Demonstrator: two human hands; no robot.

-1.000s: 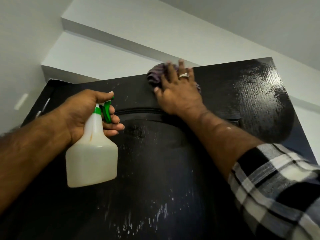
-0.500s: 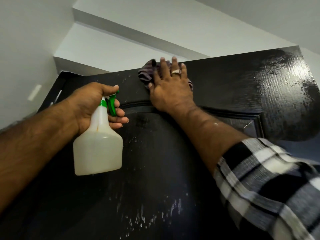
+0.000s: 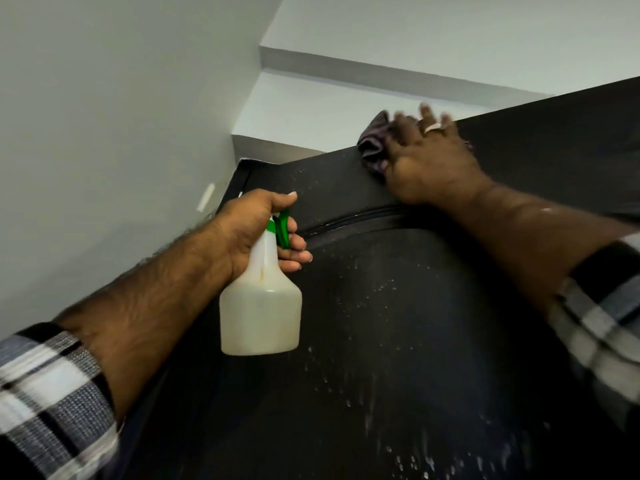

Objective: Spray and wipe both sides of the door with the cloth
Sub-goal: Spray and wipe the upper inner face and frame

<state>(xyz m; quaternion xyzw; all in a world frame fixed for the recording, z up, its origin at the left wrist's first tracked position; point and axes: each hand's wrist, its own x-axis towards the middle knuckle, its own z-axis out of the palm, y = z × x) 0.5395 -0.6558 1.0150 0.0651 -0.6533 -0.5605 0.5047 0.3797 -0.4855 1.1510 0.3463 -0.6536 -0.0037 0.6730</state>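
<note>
Right hand (image 3: 429, 157): palm flat, fingers spread, pressing cloth (image 3: 372, 147) against upper rail of door (image 3: 433, 341), just below top edge. Flat press spreads load over cloth for wiping; cloth bunched, mostly hidden under palm, only its left part showing. Ring on one finger.

Left hand (image 3: 258, 225): wrapped round neck of spray bottle (image 3: 261, 306), fingers on green trigger. Bottle hangs upright, close to door face, apparently kept ready for re-spray w/o putting it down.

Door: dark, panelled, droplets and runs across mid and lower panel — sprayed, not yet wiped there. Judgement: top-down wipe in hand; far side not visible.
</note>
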